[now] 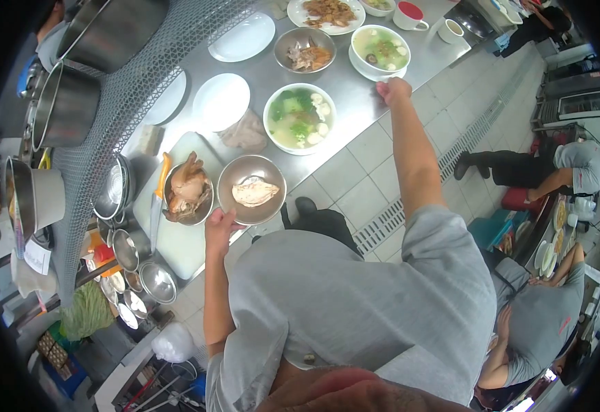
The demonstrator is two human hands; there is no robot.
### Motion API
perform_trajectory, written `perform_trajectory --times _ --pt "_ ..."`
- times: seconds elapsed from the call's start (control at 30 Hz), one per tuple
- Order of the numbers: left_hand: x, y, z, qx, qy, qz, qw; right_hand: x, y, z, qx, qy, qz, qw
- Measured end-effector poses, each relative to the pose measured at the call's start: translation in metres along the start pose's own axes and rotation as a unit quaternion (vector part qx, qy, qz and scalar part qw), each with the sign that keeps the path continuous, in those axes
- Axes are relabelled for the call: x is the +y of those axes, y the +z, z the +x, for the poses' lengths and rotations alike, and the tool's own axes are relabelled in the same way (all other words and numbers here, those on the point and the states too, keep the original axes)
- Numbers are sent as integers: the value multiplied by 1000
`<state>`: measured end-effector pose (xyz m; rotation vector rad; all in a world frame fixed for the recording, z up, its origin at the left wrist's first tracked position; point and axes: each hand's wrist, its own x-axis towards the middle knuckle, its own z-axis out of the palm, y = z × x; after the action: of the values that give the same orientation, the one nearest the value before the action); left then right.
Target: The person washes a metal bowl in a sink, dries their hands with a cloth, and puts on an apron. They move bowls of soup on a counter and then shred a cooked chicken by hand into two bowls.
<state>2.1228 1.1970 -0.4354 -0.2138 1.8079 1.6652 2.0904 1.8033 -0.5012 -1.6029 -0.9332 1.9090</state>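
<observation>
My left hand (pixel 220 231) is closed on the rim of a steel bowl (pixel 272 180) with a pale piece of cooked chicken (pixel 256 192) inside. Beside it, another steel bowl (pixel 207 210) holds a browned whole chicken (pixel 189 180) on a white cutting board (pixel 184 237). A knife with a yellow handle (pixel 162 177) lies along that board. Stretched out to the far right, my right hand (pixel 395 91) pinches the edge of a white saucer (pixel 361 70) under a bowl of soup with greens (pixel 380 49). Between my hands stands a second soup bowl (pixel 300 118).
White plates (pixel 221 101), a crumpled cloth (pixel 246 133) and a steel bowl of meat scraps (pixel 304 58) are on the steel counter (pixel 355 123). A mesh shelf (pixel 135 75) carries large pots at left. Co-workers (pixel 581 168) stand across the tiled aisle.
</observation>
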Motion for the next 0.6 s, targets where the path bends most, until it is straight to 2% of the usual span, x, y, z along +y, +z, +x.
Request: perform_trajectory --times 0.27,0.33,0.4,0.43,0.47,0.5,0.53,0.6 --pt "11 4 -4 4 3 -6 1000 -7 -1 32 -42 -39 -18 998" --pt "14 4 -3 -1 2 -2 1000 -3 -2 16 -49 -47 -24 997" --pt "14 4 -1 -3 -3 -2 1000 14 -10 -11 -107 -132 -269 948" --pt "13 4 1 -2 -5 -4 1000 35 -12 -26 -177 -143 -240 944" --pt "12 4 2 -3 -6 -1 1000 42 -14 -56 -246 -123 -320 907" --pt "10 4 4 -4 -8 3 1000 47 -9 -99 -250 -77 -357 897" --pt "8 4 6 -7 -10 7 1000 63 -10 -106 -291 -45 -354 888" --pt "7 6 9 -11 -13 9 1000 74 -3 -128 -303 -47 -376 874"
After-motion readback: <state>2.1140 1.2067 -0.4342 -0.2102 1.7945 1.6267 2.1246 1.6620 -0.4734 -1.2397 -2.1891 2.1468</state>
